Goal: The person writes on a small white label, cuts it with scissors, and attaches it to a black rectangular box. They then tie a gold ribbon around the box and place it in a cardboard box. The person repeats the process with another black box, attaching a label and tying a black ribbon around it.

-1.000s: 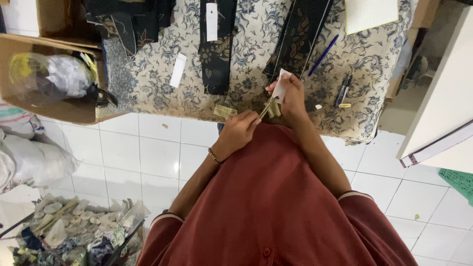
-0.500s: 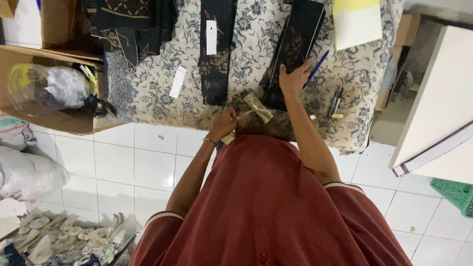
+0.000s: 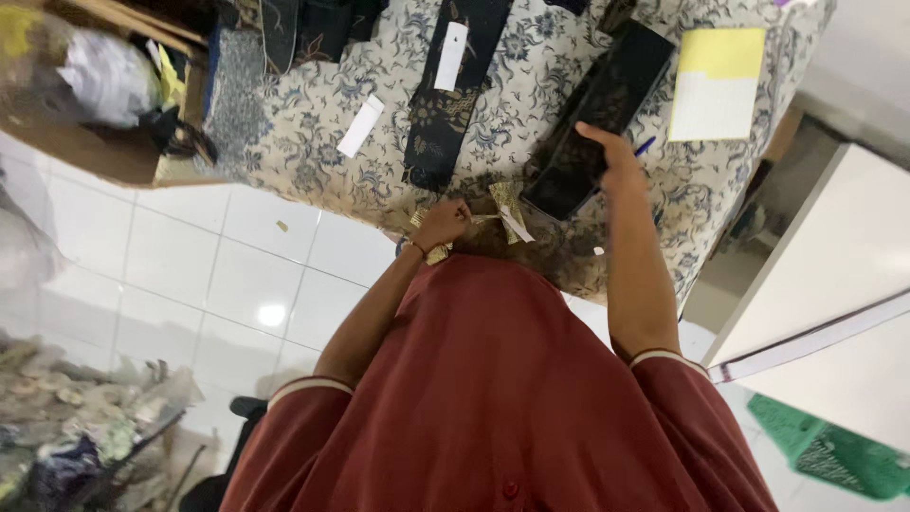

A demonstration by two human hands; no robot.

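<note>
My left hand [image 3: 444,224] is closed around a small bundle of gold tags with strings [image 3: 507,210] at the near edge of the table. My right hand [image 3: 612,157] rests flat on a long folded black patterned cloth [image 3: 599,112] lying on the floral tablecloth [image 3: 303,133]. A second black patterned cloth [image 3: 453,90] lies to the left with a white paper tag [image 3: 451,55] on it. Another loose white tag [image 3: 360,125] lies on the tablecloth further left.
A yellow and white notepad [image 3: 716,82] lies at the right of the table, a blue pen [image 3: 645,146] beside my right hand. A cardboard box [image 3: 95,104] with plastic bags stands at left. A heap of scraps [image 3: 76,427] covers the white tiled floor at lower left.
My right hand has let go of the white tag and reached forward onto the long black cloth. My left hand stays at the table edge with the gold tags.
</note>
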